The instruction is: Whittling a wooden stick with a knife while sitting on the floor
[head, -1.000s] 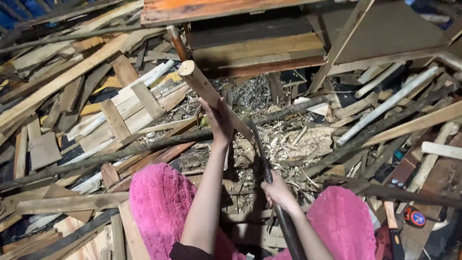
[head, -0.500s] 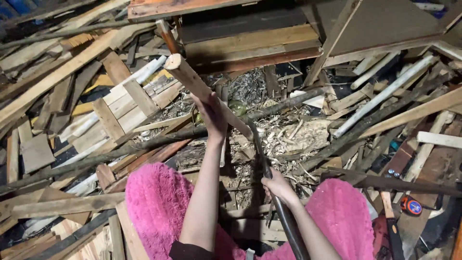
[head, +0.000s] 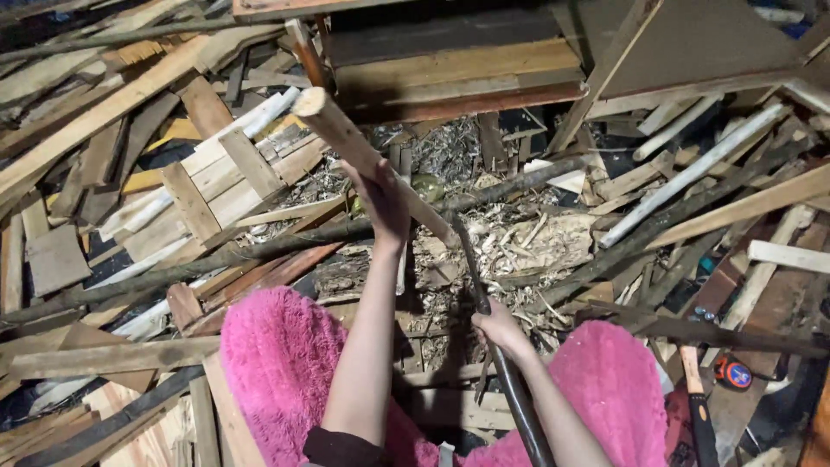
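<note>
My left hand [head: 380,201] grips a round pale wooden pole [head: 346,138] partway along; the pole slants up to the left, its cut end high. My right hand [head: 500,329] holds the dark handle of a long-bladed chopping tool [head: 484,311], its blade running up to the pole's lower end near a chopping spot strewn with chips. Both forearms reach forward between my knees, which are covered in fuzzy pink cloth [head: 277,363].
Scrap planks, branches and slats lie piled all around. A long dark branch [head: 259,251] crosses under my left arm. A wooden crate [head: 458,69] stands at the back. An orange tape measure [head: 735,374] and a hammer handle [head: 696,406] lie at lower right.
The pole's raised end has shifted left and a little higher in view. My left hand stays on it; my right hand keeps the tool at the pole's lower end.
</note>
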